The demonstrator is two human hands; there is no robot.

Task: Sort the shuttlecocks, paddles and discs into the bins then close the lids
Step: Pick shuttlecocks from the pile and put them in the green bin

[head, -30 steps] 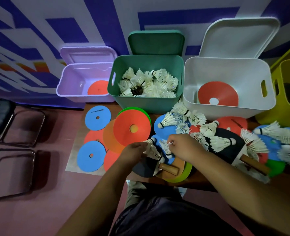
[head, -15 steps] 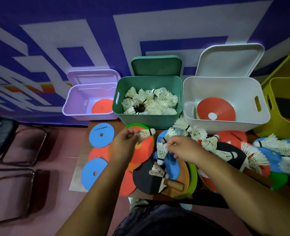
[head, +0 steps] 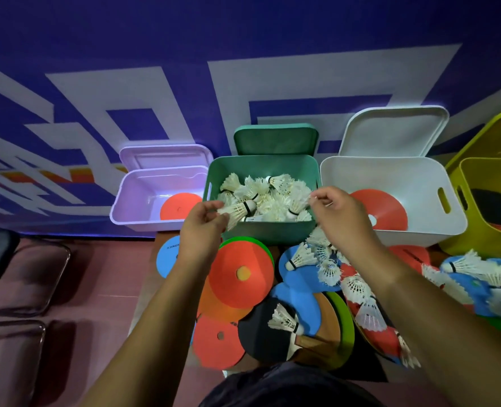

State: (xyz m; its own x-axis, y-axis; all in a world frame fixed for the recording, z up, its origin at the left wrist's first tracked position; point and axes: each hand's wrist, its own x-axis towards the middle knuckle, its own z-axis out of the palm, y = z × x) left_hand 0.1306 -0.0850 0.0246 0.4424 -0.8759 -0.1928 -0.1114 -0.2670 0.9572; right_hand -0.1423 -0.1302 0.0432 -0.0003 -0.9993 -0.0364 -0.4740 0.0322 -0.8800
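Head view: green bin (head: 272,234) holds shuttlecocks (head: 275,198), white bin (head: 390,174) a red disc (head: 390,208)

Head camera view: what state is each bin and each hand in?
Green plastic bin: green lid up, holds shuttlecocks.
Lilac plastic bin: lilac lid up, one orange disc inside.
White plastic bin: white lid up, red disc inside.
Left hand: pinches a white feather shuttlecock over the green bin.
Right hand: curled, grip unclear.
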